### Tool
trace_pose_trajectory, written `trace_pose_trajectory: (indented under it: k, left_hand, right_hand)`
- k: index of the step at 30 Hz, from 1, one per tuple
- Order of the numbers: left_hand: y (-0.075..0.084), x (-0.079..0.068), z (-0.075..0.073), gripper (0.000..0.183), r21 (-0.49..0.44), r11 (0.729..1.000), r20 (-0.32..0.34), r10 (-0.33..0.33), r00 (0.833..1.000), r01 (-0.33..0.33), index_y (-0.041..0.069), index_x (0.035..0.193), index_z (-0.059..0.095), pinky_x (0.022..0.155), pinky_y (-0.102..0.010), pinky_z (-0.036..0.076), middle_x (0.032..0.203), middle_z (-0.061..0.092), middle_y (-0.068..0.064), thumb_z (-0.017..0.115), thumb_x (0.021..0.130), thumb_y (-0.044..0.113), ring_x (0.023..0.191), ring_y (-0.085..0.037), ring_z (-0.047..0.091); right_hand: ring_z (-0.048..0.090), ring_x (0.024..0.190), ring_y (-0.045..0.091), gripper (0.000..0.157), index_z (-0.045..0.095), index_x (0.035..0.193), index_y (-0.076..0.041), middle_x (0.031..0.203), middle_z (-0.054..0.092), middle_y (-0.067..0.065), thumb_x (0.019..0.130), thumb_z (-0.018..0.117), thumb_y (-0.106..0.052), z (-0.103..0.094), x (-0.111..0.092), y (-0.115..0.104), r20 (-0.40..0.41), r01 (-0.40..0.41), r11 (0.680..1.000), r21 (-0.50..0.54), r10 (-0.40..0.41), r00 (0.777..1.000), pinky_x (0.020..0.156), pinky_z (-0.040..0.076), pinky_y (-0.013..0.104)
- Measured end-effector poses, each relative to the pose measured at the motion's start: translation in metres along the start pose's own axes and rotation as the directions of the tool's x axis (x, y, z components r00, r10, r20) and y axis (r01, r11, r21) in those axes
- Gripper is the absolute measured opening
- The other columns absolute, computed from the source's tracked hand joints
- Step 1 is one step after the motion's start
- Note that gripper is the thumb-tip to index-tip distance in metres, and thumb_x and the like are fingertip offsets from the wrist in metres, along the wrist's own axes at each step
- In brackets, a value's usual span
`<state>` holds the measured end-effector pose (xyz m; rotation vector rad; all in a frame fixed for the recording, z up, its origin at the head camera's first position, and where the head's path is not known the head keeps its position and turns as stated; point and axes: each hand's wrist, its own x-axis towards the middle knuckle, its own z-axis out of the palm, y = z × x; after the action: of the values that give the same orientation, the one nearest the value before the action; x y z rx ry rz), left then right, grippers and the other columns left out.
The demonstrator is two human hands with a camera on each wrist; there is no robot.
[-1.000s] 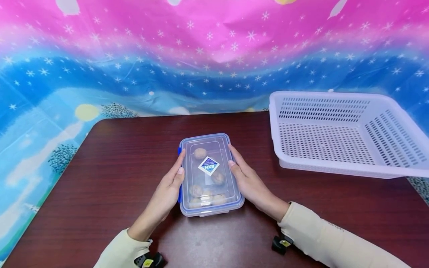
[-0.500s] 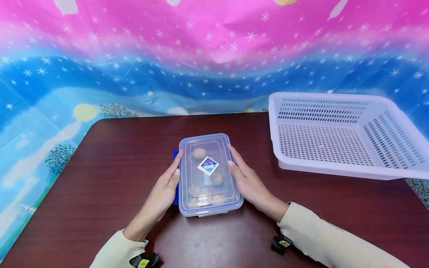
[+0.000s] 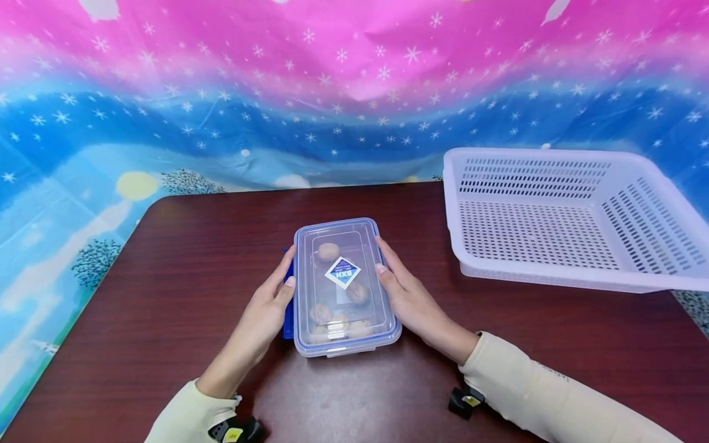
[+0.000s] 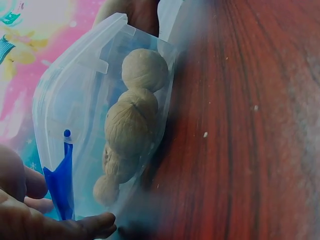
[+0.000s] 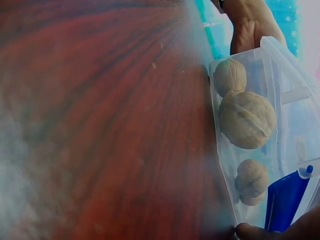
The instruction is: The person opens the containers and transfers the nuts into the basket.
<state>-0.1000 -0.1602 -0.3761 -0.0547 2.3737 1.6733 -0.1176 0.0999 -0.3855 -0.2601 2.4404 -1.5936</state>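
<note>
A clear plastic food container (image 3: pixel 346 237) with a blue-rimmed lid lies on the table, walnuts (image 4: pixel 131 125) inside it. Its lid bears a diamond-shaped label (image 3: pixel 343 272). My left hand (image 3: pixel 266 307) holds the container's left side, thumb near the lid edge and fingers by the blue latch (image 3: pixel 288 326), which stands out from the wall. Opposite, my right hand (image 3: pixel 412 301) holds the right side, thumb near the lid's edge. Another blue latch (image 5: pixel 286 202) shows beside that hand in the right wrist view. The lid is on the container.
A white perforated plastic basket (image 3: pixel 534 237) stands at the right of the dark wooden table (image 3: pixel 183 320). Behind the table hangs a pink and blue snowflake-patterned cloth (image 3: pixel 249 98). Both wrists carry small black devices.
The blue latch on the left has swung outward from the container wall, and my left hand has shifted slightly left with it. My right hand has kept its place.
</note>
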Motion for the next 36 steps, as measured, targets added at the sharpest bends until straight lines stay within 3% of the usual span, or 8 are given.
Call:
trace_pose_trajectory:
  k: [3,10,13,22,26,30,33,36]
  left_hand:
    - [0.000,0.000,0.000,0.059,-0.002,1.000,-0.010,0.000,1.000,0.000,0.041,0.167,0.018,0.130,-0.055,0.015,0.176,0.016,0.004,0.034,0.115,0.019,0.163,-0.027,0.015]
    - [-0.004,0.002,0.000,0.059,-0.103,0.994,0.014,0.027,1.000,-0.025,0.038,0.167,0.022,0.123,-0.047,0.032,0.175,0.020,0.000,0.034,0.114,0.013,0.160,-0.028,0.025]
    - [-0.005,0.003,0.000,0.059,-0.099,0.995,0.014,0.033,0.999,-0.031,0.038,0.167,0.022,0.123,-0.046,0.032,0.174,0.023,-0.002,0.034,0.114,0.014,0.159,-0.027,0.027]
    - [-0.001,0.003,-0.002,0.053,-0.024,0.998,-0.087,0.055,0.995,-0.057,0.024,0.164,0.036,0.124,-0.043,0.034,0.168,0.039,-0.004,0.045,0.112,0.016,0.154,-0.022,0.040]
    - [0.001,0.002,-0.003,0.053,-0.026,0.998,-0.125,0.058,0.990,-0.062,0.019,0.162,0.042,0.118,-0.036,0.042,0.161,0.049,-0.006,0.051,0.109,0.015,0.147,-0.023,0.050]
    - [0.003,0.001,-0.006,0.055,-0.021,0.998,-0.150,0.058,0.987,-0.062,0.018,0.159,0.047,0.103,-0.017,0.048,0.153,0.058,-0.007,0.060,0.106,0.017,0.139,-0.025,0.059]
    - [0.005,0.001,-0.008,0.058,-0.009,0.998,-0.152,0.059,0.987,-0.061,0.017,0.159,0.047,0.093,-0.008,0.047,0.150,0.060,-0.007,0.065,0.104,0.019,0.134,-0.025,0.061]
    - [0.006,-0.001,-0.009,0.061,-0.016,0.998,-0.146,0.055,0.988,-0.058,0.015,0.159,0.047,0.089,-0.009,0.049,0.148,0.062,-0.009,0.068,0.102,0.017,0.127,-0.025,0.064]
  right_hand:
    - [0.023,0.160,0.024,0.057,0.016,0.169,-0.037,0.175,0.021,-0.002,0.115,0.035,-0.032,0.000,0.000,0.000,-0.001,-0.001,1.000,-0.005,0.001,1.000,0.130,0.019,0.054]
    - [0.024,0.160,0.025,0.057,0.016,0.169,-0.037,0.175,0.021,-0.001,0.115,0.035,-0.032,0.000,0.000,0.000,0.004,-0.011,1.000,-0.007,0.011,1.000,0.129,0.020,0.055]
    - [0.026,0.159,0.027,0.057,0.016,0.169,-0.037,0.175,0.022,0.000,0.115,0.035,-0.032,0.000,0.000,0.000,0.004,-0.012,1.000,-0.011,0.013,1.000,0.129,0.021,0.056]
    - [0.035,0.155,0.031,0.058,0.025,0.168,-0.027,0.172,0.030,0.007,0.113,0.044,-0.029,-0.006,0.001,-0.005,-0.021,0.027,0.995,-0.098,-0.029,0.999,0.126,0.029,0.057]
    - [0.037,0.155,0.030,0.059,0.032,0.166,-0.023,0.170,0.036,0.008,0.111,0.050,-0.027,-0.010,0.003,-0.006,-0.045,0.042,0.990,-0.132,-0.048,0.998,0.125,0.030,0.056]
    - [0.038,0.155,0.029,0.059,0.037,0.164,-0.021,0.167,0.040,0.009,0.108,0.056,-0.025,-0.013,0.004,-0.008,-0.059,0.042,0.990,-0.136,-0.051,0.997,0.125,0.032,0.054]
    - [0.046,0.149,0.030,0.060,0.041,0.162,-0.018,0.164,0.045,0.011,0.106,0.060,-0.023,-0.015,0.004,-0.011,-0.069,0.041,0.990,-0.135,-0.050,0.996,0.120,0.040,0.053]
    - [0.060,0.134,0.031,0.059,0.046,0.159,-0.013,0.150,0.059,0.015,0.104,0.065,-0.022,-0.017,0.005,-0.013,-0.085,0.044,0.987,-0.155,-0.057,0.995,0.110,0.051,0.051]
